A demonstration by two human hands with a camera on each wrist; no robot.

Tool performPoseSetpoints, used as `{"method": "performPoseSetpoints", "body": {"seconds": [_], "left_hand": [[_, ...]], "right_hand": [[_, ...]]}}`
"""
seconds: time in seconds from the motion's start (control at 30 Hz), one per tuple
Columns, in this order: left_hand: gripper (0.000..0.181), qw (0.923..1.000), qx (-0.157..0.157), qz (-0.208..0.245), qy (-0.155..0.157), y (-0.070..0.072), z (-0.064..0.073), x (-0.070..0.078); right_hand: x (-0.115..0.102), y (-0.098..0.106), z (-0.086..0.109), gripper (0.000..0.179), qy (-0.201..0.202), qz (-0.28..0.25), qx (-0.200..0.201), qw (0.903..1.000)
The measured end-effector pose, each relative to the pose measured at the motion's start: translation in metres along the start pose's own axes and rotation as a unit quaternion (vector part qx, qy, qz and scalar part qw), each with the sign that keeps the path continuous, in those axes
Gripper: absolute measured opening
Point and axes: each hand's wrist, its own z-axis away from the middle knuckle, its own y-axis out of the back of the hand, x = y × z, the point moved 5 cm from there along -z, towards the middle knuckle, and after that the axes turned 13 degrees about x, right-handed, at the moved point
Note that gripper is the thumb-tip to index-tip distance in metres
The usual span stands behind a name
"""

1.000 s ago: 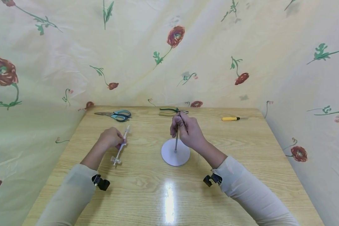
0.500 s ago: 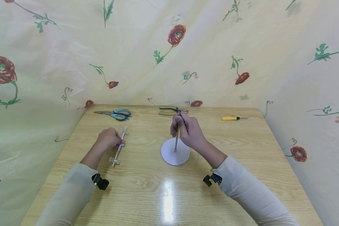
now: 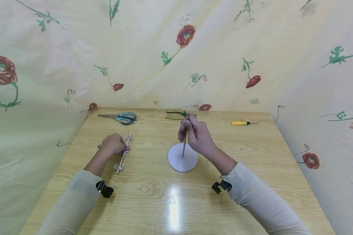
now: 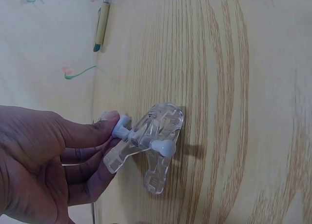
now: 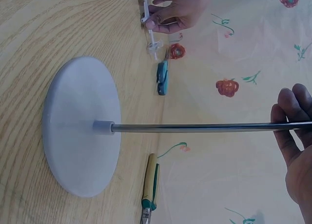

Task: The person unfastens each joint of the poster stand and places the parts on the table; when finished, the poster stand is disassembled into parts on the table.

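My left hand (image 3: 113,143) pinches a thin white bar (image 3: 123,159) near its middle, at the left of the table. A clear plastic clip (image 3: 119,167) sits near each end of the bar. In the left wrist view, the near clip (image 4: 168,117) hangs by the bar's rounded white end (image 4: 165,147), close to the wood. My right hand (image 3: 198,137) grips the upper part of a slim metal rod (image 5: 209,128), which stands upright in a round white base (image 5: 73,151). That base rests flat on the table. The rod's top is mostly hidden in my fingers.
Blue-handled scissors (image 3: 125,118) lie at the back left of the wooden table (image 3: 238,156). Pliers (image 3: 175,117) lie at the back middle, behind my right hand. A yellow-handled screwdriver (image 3: 239,123) is at the back right. Flowered cloth (image 3: 147,65) hangs behind the table.
My left hand has shifted the bar slightly left, and its far clip sits at a different angle. My right hand, the rod and the base have hardly moved.
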Motion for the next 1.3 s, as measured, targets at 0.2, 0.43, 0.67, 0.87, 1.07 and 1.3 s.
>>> {"method": "performPoseSetpoints", "body": {"seconds": [0.2, 0.43, 0.67, 0.87, 1.07, 1.3], "left_hand": [[0.028, 1.0, -0.006, 0.006, -0.004, 0.0, -0.008, -0.007], [0.036, 1.0, 0.005, -0.006, 0.004, 0.007, -0.003, -0.001], [0.057, 0.9941, 0.077, -0.031, -0.07, 0.013, 0.009, 0.028], [0.061, 0.9835, 0.079, 0.013, -0.162, -0.005, 0.019, 0.065], [0.067, 0.9622, 0.039, 0.05, -0.265, -0.034, 0.031, 0.104], [0.077, 0.9355, -0.023, 0.037, -0.351, -0.073, 0.051, 0.139]], "right_hand": [[0.001, 0.0, 0.0, 0.028, 0.002, 0.001, -0.001, 1.0], [0.0, 0.0, 0.0, 0.028, -0.001, -0.001, -0.002, 1.0], [0.001, 0.001, 0.001, 0.029, 0.006, 0.004, 0.001, 1.0], [0.002, 0.001, 0.002, 0.028, 0.008, 0.005, 0.003, 1.0], [0.001, 0.001, 0.002, 0.028, 0.014, 0.001, 0.003, 0.9999], [0.001, 0.0, 0.001, 0.027, 0.021, 0.004, 0.001, 0.9998]]}}
